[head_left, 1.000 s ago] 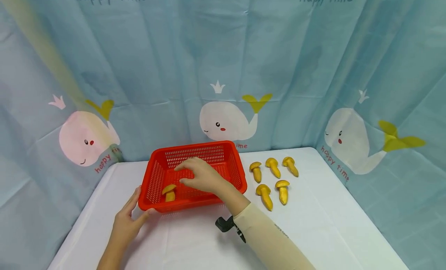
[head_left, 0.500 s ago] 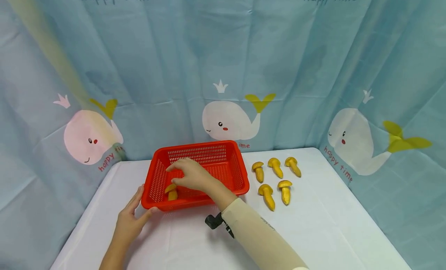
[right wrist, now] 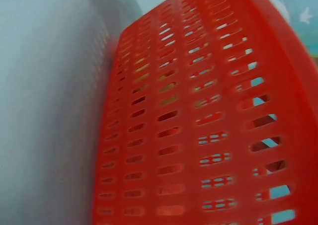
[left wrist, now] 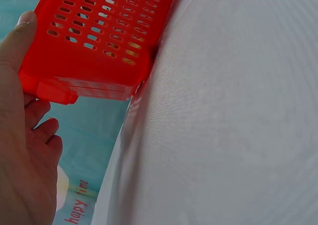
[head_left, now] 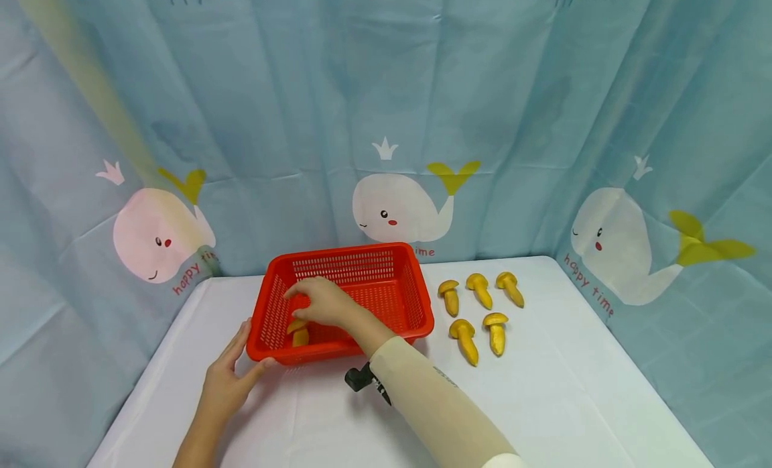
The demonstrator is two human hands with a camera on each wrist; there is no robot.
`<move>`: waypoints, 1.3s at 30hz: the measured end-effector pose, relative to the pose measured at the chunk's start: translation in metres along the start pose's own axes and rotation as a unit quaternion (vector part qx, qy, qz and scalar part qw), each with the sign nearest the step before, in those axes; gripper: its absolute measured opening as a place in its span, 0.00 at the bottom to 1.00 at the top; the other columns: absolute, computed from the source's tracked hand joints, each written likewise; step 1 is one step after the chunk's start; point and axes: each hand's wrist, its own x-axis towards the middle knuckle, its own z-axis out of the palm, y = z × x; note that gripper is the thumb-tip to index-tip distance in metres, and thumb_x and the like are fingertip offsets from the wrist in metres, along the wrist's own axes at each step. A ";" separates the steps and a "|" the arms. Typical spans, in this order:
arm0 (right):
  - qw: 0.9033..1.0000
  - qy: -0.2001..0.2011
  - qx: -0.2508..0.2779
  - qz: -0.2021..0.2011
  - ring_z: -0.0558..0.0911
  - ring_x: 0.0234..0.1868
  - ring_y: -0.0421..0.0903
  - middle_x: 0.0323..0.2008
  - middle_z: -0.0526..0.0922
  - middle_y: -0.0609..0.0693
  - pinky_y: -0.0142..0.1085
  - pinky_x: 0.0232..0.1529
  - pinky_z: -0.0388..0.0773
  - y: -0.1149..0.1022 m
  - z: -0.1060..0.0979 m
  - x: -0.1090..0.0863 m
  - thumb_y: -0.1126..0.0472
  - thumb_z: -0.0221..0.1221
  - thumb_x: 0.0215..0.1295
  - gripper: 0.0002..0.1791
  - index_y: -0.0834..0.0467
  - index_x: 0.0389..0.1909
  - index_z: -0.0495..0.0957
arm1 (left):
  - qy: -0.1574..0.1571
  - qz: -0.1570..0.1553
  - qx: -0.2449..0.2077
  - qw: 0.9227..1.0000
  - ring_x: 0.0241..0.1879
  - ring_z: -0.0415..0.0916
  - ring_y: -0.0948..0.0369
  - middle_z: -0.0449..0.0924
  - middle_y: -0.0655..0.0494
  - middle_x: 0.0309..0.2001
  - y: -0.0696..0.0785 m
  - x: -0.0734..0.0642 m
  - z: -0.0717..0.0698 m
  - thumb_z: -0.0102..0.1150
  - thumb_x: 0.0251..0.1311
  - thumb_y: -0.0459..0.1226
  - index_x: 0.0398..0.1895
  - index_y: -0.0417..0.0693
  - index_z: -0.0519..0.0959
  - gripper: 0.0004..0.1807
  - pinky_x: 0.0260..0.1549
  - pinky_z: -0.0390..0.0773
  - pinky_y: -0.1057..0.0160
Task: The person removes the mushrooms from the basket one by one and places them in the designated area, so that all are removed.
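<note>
A red plastic basket (head_left: 386, 332) with slotted sides stands on the white-covered table. My left hand (head_left: 226, 381) grips its near left corner, the thumb on the front rim and the fingers along the left side. In the left wrist view that thumb (left wrist: 22, 34) lies on the basket's red wall (left wrist: 99, 56). Inside, at the near left, lies a yellow mushroom (head_left: 299, 337). My right hand (head_left: 322, 304) reaches into the basket just above it, thumb and fingers curved and apart, the thumb tip right at the cap. In the right wrist view the basket wall (right wrist: 189, 130) hides this hand.
Several more yellow mushrooms lie on the table right of the basket, among them a near one (head_left: 464, 340) and a far one (head_left: 510, 288). A blue curtain (head_left: 482, 86) with whale prints hangs behind and at both sides. A small black device (head_left: 360, 377) sits at my right wrist.
My right hand has moved left and slightly down inside the basket, closer to the mushroom there. The left hand keeps its place on the basket corner; the whole view has shifted slightly.
</note>
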 end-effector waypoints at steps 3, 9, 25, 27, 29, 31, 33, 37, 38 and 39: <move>1.000 -0.004 0.006 0.005 0.78 0.60 0.41 0.57 0.83 0.39 0.30 0.62 0.76 0.003 0.005 0.003 0.56 0.68 0.67 0.19 0.46 0.59 0.83 | -0.003 -0.003 0.000 1.000 0.71 0.52 0.86 0.63 0.46 0.77 0.000 0.000 0.000 0.76 0.56 0.40 0.80 0.57 0.60 0.49 0.58 0.54 0.90; 0.999 -0.021 0.021 0.030 0.80 0.58 0.42 0.56 0.84 0.39 0.32 0.60 0.79 0.011 0.017 0.007 0.56 0.70 0.66 0.21 0.45 0.59 0.83 | -0.004 -0.008 0.006 1.000 0.72 0.53 0.83 0.63 0.48 0.77 0.002 -0.001 -0.001 0.76 0.57 0.41 0.80 0.57 0.60 0.49 0.58 0.54 0.90; 0.993 -0.079 0.007 0.088 0.78 0.53 0.36 0.57 0.83 0.38 0.31 0.60 0.77 0.021 0.028 0.011 0.56 0.69 0.66 0.23 0.44 0.62 0.82 | -0.004 -0.007 0.006 1.000 0.76 0.56 0.72 0.63 0.48 0.77 0.001 0.000 0.000 0.77 0.56 0.41 0.80 0.53 0.60 0.49 0.58 0.54 0.91; 0.992 -0.085 0.006 0.093 0.77 0.51 0.36 0.57 0.83 0.38 0.31 0.60 0.77 0.021 0.028 0.011 0.56 0.69 0.66 0.23 0.44 0.62 0.82 | -0.006 -0.013 0.008 1.000 0.77 0.57 0.66 0.63 0.49 0.77 0.003 0.000 -0.001 0.76 0.57 0.42 0.80 0.53 0.60 0.49 0.58 0.54 0.91; 0.991 -0.090 0.008 0.096 0.77 0.50 0.36 0.56 0.84 0.38 0.31 0.60 0.77 0.021 0.028 0.011 0.57 0.69 0.66 0.24 0.44 0.62 0.82 | -0.009 -0.020 0.013 1.000 0.77 0.58 0.60 0.62 0.51 0.78 0.004 0.000 -0.002 0.76 0.57 0.43 0.80 0.55 0.59 0.50 0.57 0.53 0.91; 0.990 -0.096 0.015 0.105 0.76 0.50 0.37 0.56 0.84 0.38 0.32 0.61 0.77 0.020 0.028 0.010 0.57 0.70 0.65 0.25 0.45 0.63 0.82 | -0.012 -0.027 0.017 0.999 0.77 0.58 0.56 0.61 0.52 0.78 0.006 0.000 -0.003 0.76 0.57 0.44 0.81 0.56 0.58 0.50 0.57 0.53 0.90; 0.988 -0.102 0.022 0.117 0.76 0.49 0.37 0.54 0.84 0.37 0.33 0.61 0.77 0.019 0.028 0.009 0.57 0.70 0.65 0.25 0.44 0.64 0.81 | -0.013 -0.030 0.017 0.999 0.77 0.59 0.53 0.61 0.53 0.78 0.006 0.000 -0.003 0.75 0.58 0.44 0.81 0.57 0.58 0.50 0.57 0.53 0.90; 0.983 -0.114 0.041 0.137 0.76 0.49 0.37 0.51 0.83 0.36 0.35 0.60 0.78 0.018 0.029 0.006 0.57 0.70 0.64 0.27 0.43 0.64 0.81 | -0.014 -0.031 0.017 0.999 0.77 0.59 0.53 0.61 0.52 0.78 0.006 0.000 -0.002 0.75 0.58 0.44 0.81 0.58 0.58 0.50 0.57 0.53 0.90; 0.982 -0.116 0.045 0.139 0.76 0.49 0.37 0.50 0.83 0.36 0.35 0.60 0.78 0.018 0.029 0.005 0.57 0.70 0.64 0.27 0.43 0.64 0.80 | -0.014 -0.032 0.018 0.999 0.77 0.59 0.54 0.61 0.52 0.78 0.005 0.000 -0.002 0.75 0.58 0.44 0.81 0.59 0.58 0.50 0.57 0.53 0.90; 0.982 -0.117 0.049 0.140 0.76 0.49 0.37 0.50 0.83 0.36 0.35 0.59 0.78 0.019 0.030 0.005 0.57 0.70 0.64 0.26 0.43 0.64 0.81 | -0.015 -0.035 0.021 0.999 0.77 0.58 0.57 0.61 0.53 0.78 0.005 0.000 -0.002 0.75 0.58 0.45 0.81 0.61 0.57 0.50 0.57 0.53 0.89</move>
